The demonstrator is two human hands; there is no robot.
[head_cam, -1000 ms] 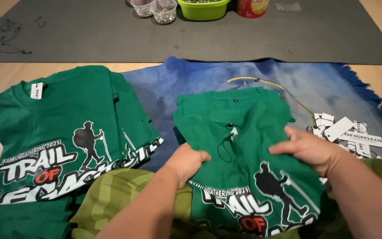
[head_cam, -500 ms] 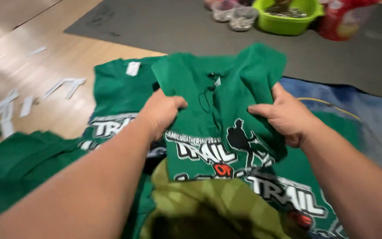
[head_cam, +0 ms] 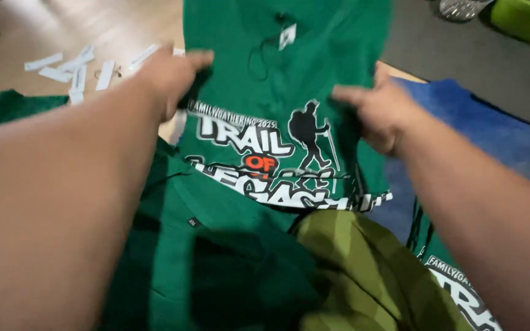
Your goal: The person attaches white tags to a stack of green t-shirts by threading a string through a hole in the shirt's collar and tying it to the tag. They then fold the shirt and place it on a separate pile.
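- Holding a green T-shirt (head_cam: 277,92) stretched between both hands, printed front facing the camera, lifted over the pile.
- left hand (head_cam: 170,76) closed on the shirt's left edge, fingers pinching fabric near the print.
- right hand (head_cam: 378,113) closed on the shirt's right edge, thumb on top, fingers tucked behind the cloth.
- shirt print: white and orange lettering with a black hiker figure; small white tag (head_cam: 287,35) hangs at the neck.
- another green shirt (head_cam: 216,257) lies below, just under the held one.
- olive green garment (head_cam: 363,276) lies beside it, lower middle.
- blue cloth (head_cam: 492,135) spread at right.
- white paper strips (head_cam: 72,67) scattered on the wooden floor (head_cam: 111,24), upper left.
- lime green bowl (head_cam: 526,21) on the grey mat (head_cam: 455,58), upper right.
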